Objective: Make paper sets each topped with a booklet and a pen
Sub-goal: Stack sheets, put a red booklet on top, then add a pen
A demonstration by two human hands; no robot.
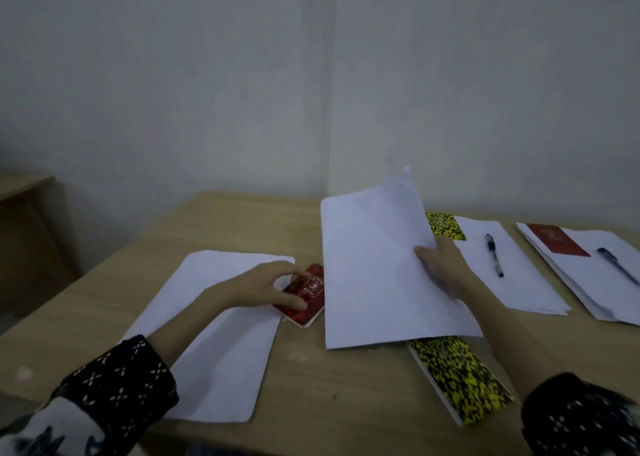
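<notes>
My left hand (266,287) reaches across a flat sheaf of white paper (214,351) and pinches a small red booklet (306,294) lying just past its right edge. My right hand (441,265) holds a lifted stack of white sheets (370,268) by its right edge, tilted above the table. A yellow-and-black speckled booklet (457,376) pokes out from under that stack. To the right lies a paper set (516,282) with a yellow speckled booklet (445,225) and a black pen (494,254). Further right, another set (581,282) carries a dark red booklet (557,244) and a pen (618,265).
Everything rests on a light wooden table (329,386) pushed against a pale wall. A second wooden surface (24,185) stands at the far left, lower and apart. My patterned dark sleeves cover both forearms near the front edge.
</notes>
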